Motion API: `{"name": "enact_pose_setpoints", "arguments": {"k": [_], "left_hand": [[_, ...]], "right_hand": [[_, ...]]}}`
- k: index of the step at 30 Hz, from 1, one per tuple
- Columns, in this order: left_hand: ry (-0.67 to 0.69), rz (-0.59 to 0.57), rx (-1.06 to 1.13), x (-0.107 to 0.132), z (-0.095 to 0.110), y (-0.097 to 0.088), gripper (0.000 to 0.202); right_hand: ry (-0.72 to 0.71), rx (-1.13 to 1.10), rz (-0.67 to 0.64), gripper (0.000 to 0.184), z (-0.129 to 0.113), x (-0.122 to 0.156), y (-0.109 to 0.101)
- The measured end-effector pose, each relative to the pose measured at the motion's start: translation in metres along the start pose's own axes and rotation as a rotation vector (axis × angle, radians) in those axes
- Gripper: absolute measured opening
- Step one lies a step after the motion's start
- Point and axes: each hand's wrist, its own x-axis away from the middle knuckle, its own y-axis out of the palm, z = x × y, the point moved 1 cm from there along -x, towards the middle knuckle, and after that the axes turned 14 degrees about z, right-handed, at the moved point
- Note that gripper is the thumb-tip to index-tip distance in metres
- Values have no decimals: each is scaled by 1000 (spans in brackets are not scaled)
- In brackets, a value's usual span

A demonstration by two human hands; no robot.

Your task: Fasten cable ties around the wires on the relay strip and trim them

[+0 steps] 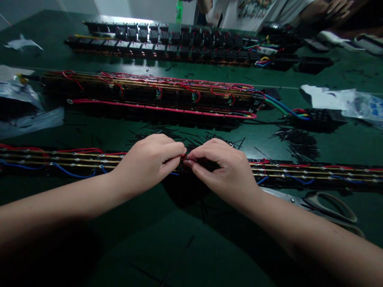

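Note:
A long black strip assembly (323, 171) with brass rods, red wires and blue wires (74, 173) runs across in front of me. Over its middle, my left hand (154, 157) is closed in a pinch, thumb against forefinger. Facing it, my right hand (226, 167) also pinches, its fingertips almost touching the left ones. Between the fingertips show a bit of red wire (183, 157) and a tiny dark piece that looks like a black cable tie (187, 159). What the left fingers grip is mostly hidden. Scissors (308, 203) lie beside my right forearm, partly covered by it.
A bundle of black cable ties (297, 141) lies to the right, with loose ones scattered around. Behind is a second wired assembly (167, 93); farther back stand black-block rows (155, 48). Plastic bags (365, 105) lie at both sides. Another person (254, 14) is across the table.

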Motion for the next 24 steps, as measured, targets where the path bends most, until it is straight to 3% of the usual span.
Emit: {"name": "enact_pose_setpoints", "arguments": {"k": [24], "left_hand": [[47, 14, 75, 1, 0, -2, 16]], "right_hand": [[7, 15, -17, 6, 1, -2, 1]]}}
